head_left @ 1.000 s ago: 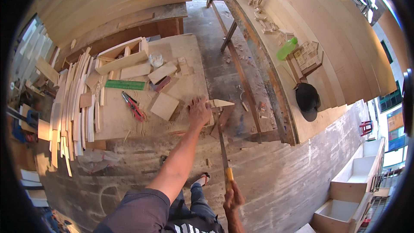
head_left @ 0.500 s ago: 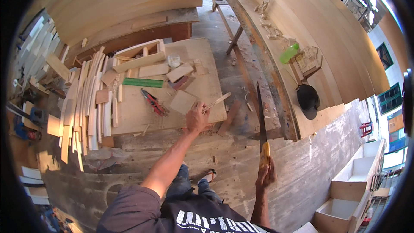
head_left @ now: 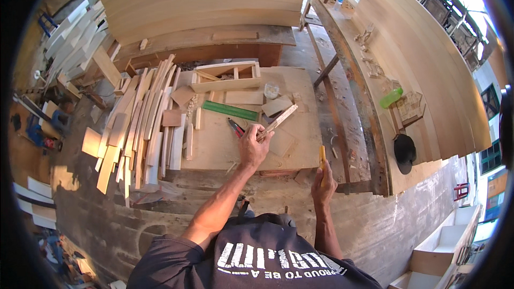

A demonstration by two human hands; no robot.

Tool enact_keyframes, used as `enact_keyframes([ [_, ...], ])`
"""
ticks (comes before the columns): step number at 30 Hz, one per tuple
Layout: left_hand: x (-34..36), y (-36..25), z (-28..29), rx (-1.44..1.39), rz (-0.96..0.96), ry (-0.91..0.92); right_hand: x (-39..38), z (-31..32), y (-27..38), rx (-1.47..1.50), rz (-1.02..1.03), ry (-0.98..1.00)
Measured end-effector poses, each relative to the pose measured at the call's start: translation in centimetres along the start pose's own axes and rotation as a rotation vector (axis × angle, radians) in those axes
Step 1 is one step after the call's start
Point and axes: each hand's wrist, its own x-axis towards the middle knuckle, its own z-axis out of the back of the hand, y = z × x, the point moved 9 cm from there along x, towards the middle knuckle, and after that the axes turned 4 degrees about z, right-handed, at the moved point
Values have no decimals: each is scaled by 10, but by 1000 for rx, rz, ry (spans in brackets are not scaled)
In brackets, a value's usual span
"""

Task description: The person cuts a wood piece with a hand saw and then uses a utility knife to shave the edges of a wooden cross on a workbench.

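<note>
Over the low wooden table (head_left: 214, 152), my left hand (head_left: 254, 145) is closed round a narrow strip of pale wood (head_left: 279, 120), which slants up to the right past the fingertips. My right hand (head_left: 324, 186), off the table's front right corner, grips the yellow handle (head_left: 323, 156) of a hand saw. Its blade is hard to make out from this angle. A red and black tool (head_left: 234, 127), partly hidden behind my left hand, lies on the tabletop. Beyond it are a green ruler (head_left: 230, 110) and a small wood block (head_left: 276, 105).
Long wood strips (head_left: 136, 123) are heaped along the table's left side. An open wooden frame (head_left: 227, 77) and a clear jar (head_left: 271, 91) stand toward the back. On the right-hand bench are a green bottle (head_left: 391, 98) and a black cap (head_left: 405, 153). Tall wooden panels (head_left: 209, 2) rise behind.
My left hand has lifted the strip, which now tilts more steeply. My right hand has risen with the saw, whose long dark blade showed plainly before. The whole view has shifted.
</note>
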Motion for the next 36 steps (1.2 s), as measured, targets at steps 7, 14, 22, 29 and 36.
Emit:
enact_keyframes([
  [7, 14, 24, 29, -203, 112, -16, 24, -26, 22, -2, 127, -54],
  [14, 23, 23, 22, -306, 123, -79, 45, -29, 1, 45, 126, -51],
  [22, -1, 34, -131, -55, 116, 381, 41, 34, -55, 377, -270, -209],
  [29, -83, 45, -298, 327, -61, 814, 0, 27, -99, 233, -103, -250],
  [36, -88, 23, -305, 461, -138, 581, -18, -6, -143, 380, -404, -170],
])
